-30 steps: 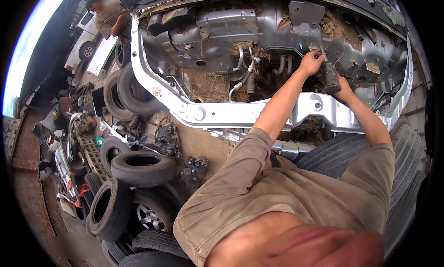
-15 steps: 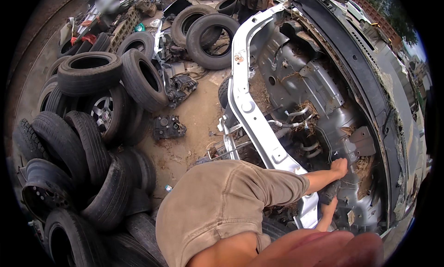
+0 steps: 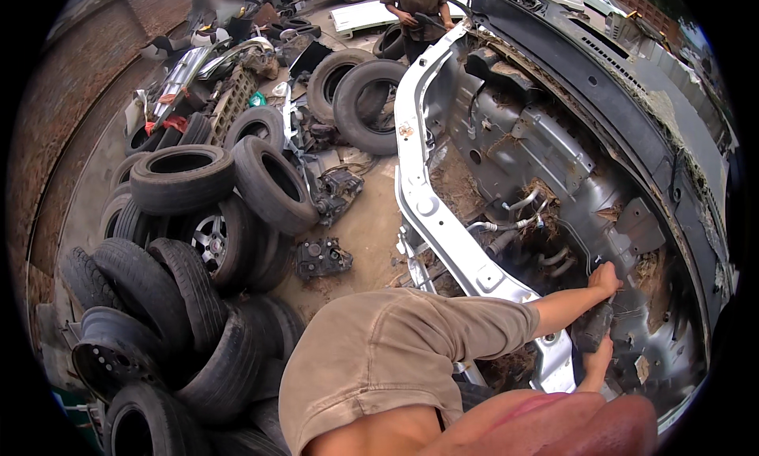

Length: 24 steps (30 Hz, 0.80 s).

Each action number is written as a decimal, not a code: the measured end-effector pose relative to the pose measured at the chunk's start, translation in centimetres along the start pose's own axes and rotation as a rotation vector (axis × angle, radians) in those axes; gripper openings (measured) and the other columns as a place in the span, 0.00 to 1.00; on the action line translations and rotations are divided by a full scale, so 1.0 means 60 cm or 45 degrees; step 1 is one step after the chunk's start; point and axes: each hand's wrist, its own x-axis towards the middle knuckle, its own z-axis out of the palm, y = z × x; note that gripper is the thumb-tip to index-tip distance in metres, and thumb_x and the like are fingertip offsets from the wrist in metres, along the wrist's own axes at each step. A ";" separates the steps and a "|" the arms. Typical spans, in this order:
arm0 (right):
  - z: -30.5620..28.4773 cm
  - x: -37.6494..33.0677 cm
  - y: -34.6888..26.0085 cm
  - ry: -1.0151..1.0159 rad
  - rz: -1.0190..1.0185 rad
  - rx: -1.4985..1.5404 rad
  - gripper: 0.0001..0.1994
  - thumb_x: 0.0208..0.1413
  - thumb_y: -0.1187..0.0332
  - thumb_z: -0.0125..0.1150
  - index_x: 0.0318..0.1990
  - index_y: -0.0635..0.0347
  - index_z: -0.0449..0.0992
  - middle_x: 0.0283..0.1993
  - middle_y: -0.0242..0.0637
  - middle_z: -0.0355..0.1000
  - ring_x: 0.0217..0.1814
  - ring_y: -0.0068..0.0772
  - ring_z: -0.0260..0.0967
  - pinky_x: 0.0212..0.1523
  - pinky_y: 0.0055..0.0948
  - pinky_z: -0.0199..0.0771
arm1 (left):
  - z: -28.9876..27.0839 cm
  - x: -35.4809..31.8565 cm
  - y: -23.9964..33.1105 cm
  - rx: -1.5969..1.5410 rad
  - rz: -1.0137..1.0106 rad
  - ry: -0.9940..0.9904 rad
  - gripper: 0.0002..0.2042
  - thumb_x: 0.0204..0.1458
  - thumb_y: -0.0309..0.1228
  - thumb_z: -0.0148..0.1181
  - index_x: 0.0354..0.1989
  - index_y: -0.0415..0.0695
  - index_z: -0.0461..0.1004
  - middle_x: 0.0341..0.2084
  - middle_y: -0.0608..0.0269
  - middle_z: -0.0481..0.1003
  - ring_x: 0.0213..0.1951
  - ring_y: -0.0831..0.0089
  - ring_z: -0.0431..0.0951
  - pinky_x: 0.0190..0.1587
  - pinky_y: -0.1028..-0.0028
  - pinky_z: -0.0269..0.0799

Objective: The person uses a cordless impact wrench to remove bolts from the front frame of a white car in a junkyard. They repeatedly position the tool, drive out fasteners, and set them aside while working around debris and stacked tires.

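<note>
At the firewall of a stripped car body, my left hand (image 3: 606,279) is closed at the upper end of a dark, dirty cylindrical part (image 3: 591,327). Lower down, my right hand (image 3: 598,356) grips the same part near its bottom end; some of its fingers are hidden. Behind the part is the grey metal firewall (image 3: 632,329), with dry plant debris on it. My left forearm reaches across the silver frame rail (image 3: 451,235) of the car. Bent metal pipes (image 3: 526,207) stick out of the firewall beyond my hands.
Used tires (image 3: 182,179) are heaped on the left, some with wheels. A dirty mechanical unit (image 3: 322,258) lies on the ground between tires and car. At the far end another person (image 3: 415,13) stands holding a dark object. A black cowl panel (image 3: 601,116) runs along the right.
The view has tilted up, so the scene sits lower and further right, and more of the other person shows. Both my hands stay at the dark part.
</note>
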 end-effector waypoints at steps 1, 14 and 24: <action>0.000 0.001 0.001 0.000 -0.018 0.021 0.24 0.41 0.67 0.63 0.50 0.60 0.69 0.40 0.54 0.74 0.47 0.59 0.69 0.45 0.45 0.68 | -0.002 0.000 0.000 -0.008 0.012 0.011 0.18 0.38 0.34 0.69 0.36 0.38 0.74 0.38 0.45 0.76 0.43 0.49 0.75 0.45 0.59 0.71; 0.002 0.012 0.019 -0.012 -0.060 0.110 0.25 0.38 0.70 0.64 0.48 0.62 0.68 0.38 0.55 0.73 0.46 0.59 0.69 0.44 0.45 0.69 | 0.005 0.017 -0.008 -0.030 0.028 -0.013 0.15 0.38 0.35 0.67 0.32 0.38 0.76 0.35 0.45 0.76 0.42 0.51 0.76 0.43 0.59 0.71; -0.014 0.003 0.003 -0.046 0.017 0.204 0.25 0.37 0.69 0.68 0.48 0.60 0.70 0.39 0.50 0.75 0.46 0.52 0.71 0.45 0.40 0.71 | 0.019 0.024 -0.022 0.042 0.175 0.048 0.17 0.38 0.38 0.68 0.30 0.36 0.78 0.30 0.44 0.77 0.37 0.52 0.78 0.41 0.63 0.72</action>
